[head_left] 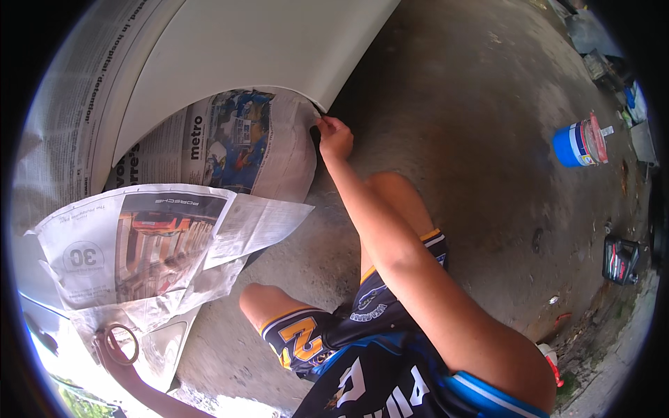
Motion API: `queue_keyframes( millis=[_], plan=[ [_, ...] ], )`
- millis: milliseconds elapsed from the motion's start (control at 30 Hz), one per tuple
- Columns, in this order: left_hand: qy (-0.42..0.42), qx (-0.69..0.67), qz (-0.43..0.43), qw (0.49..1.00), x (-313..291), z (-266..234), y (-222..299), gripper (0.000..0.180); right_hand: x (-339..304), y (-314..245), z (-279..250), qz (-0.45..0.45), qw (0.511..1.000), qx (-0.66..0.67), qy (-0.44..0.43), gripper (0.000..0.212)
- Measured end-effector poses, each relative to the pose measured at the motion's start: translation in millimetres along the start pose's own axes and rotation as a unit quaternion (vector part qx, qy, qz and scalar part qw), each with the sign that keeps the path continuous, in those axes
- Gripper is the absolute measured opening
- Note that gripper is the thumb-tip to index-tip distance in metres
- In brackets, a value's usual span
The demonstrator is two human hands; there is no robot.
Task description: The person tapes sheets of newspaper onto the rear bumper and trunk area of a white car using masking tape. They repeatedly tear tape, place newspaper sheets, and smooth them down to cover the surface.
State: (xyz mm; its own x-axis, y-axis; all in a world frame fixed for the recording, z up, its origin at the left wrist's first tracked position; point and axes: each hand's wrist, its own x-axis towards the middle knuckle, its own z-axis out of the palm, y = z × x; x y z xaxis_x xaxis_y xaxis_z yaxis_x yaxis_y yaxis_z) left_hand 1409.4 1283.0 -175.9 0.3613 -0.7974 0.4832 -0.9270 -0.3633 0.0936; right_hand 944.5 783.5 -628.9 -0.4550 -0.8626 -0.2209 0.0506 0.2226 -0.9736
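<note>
My right hand (336, 141) reaches to the lower end of a car's wheel arch. Its fingertips are pinched at the edge of a newspaper sheet (293, 150) that covers the wheel opening under the pale body panel (230, 56). At the lower left, my left hand (104, 353) is closed on a tan tape roll (134, 341), which looks like masking tape. Between the hands, another newspaper sheet (90, 240) with a printed picture hangs loosely over the car's side, its corner folded out toward my knees.
More newspaper (77, 97) covers the car at the upper left. Across the concrete floor (467, 139) at the right stand a blue and white bucket (573, 145) and a black plastic bottle (619, 260). My bent knees are close to the car.
</note>
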Motion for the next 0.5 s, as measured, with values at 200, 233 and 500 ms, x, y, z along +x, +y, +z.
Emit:
queue_keyframes(
  millis=[200, 233, 500],
  plan=[
    [-0.028, -0.162, -0.023, 0.986, -3, -4, -11, 0.039, 4, 6, 19, 0.063, 0.996, 0.066, -0.001, 0.029],
    [-0.027, -0.139, -0.037, 0.989, -3, -4, -10, 0.040, 5, 8, 23, 0.057, 0.996, 0.075, 0.000, 0.027],
    [-0.014, 0.150, 0.022, 0.988, -3, -3, 28, 0.032, 18, 20, 47, 0.021, 0.991, 0.128, 0.042, 0.018]
  ],
)
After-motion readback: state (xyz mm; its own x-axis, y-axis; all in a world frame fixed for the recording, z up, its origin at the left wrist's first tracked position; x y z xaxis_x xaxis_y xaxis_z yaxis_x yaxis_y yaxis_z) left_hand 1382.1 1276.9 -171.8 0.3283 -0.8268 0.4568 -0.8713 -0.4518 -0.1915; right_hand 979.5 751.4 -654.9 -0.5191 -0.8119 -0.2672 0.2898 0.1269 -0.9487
